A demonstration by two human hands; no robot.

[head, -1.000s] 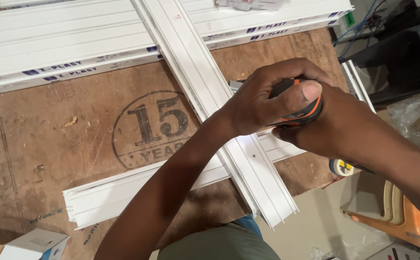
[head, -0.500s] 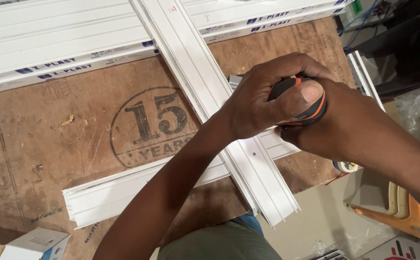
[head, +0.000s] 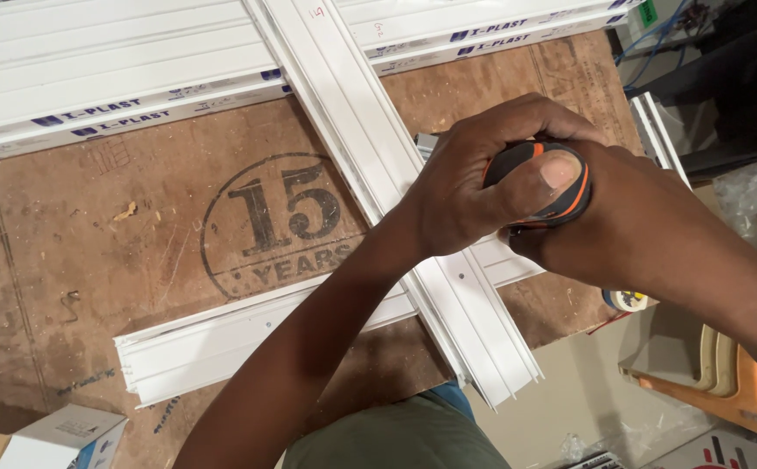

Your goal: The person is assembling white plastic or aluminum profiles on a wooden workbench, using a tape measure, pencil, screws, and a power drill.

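Observation:
Both of my hands close around a tool with a black and orange handle (head: 517,161), held upright over a white plastic channel strip (head: 370,148) that runs diagonally across the brown plywood table (head: 92,260). My left hand (head: 474,187) wraps the handle with its thumb pressed on the top. From the right, my right hand (head: 613,217) clasps the same handle. The tool's tip is hidden under my hands. A second white channel strip (head: 222,339) lies crosswise beneath the first one.
A stack of long white channel strips (head: 109,69) lies along the table's far side. A small cardboard box (head: 66,434) sits at the near left corner. An orange plastic chair (head: 743,391) and a tape roll (head: 626,300) are off the table's right edge.
My hands and the tool stay in about the same spot over the strip crossing. The view has shifted slightly.

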